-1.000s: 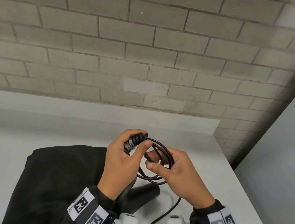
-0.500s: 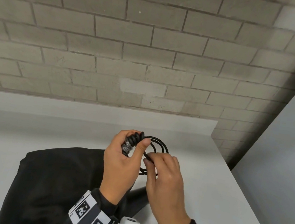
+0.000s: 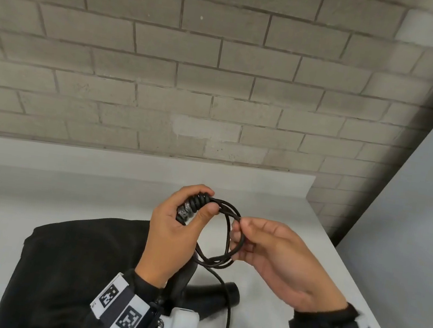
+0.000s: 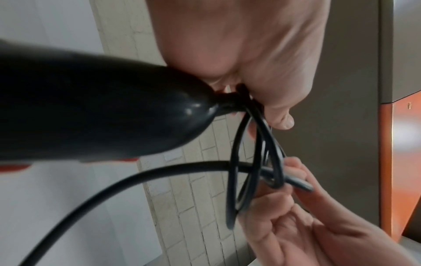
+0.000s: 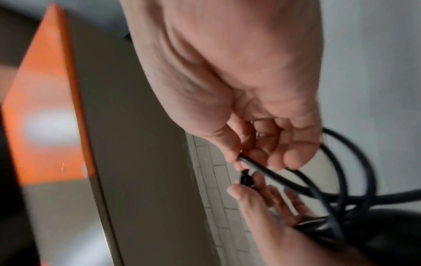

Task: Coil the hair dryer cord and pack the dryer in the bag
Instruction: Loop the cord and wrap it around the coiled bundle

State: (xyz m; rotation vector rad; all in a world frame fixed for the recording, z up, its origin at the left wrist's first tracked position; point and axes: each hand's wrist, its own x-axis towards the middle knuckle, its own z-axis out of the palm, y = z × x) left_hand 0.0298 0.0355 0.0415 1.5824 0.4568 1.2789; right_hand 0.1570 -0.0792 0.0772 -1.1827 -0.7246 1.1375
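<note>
Head view, biggest first: the white bench (image 3: 39, 189) carries the black bag (image 3: 70, 268), lying flat to my left, and the hair dryer (image 3: 208, 294) rests beside it under my wrists. Above them my left hand (image 3: 172, 235) grips the ribbed cord end with the gathered cord (image 3: 227, 237) loops, while my right hand (image 3: 272, 255) pinches the loops' right side. Loose cord trails down toward me, nearer my right grip.

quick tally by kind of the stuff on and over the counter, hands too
hands: 2, left hand and right hand, both holding the cord
hair dryer: 1
cord: 1, partly looped
black bag: 1
total: 5
</note>
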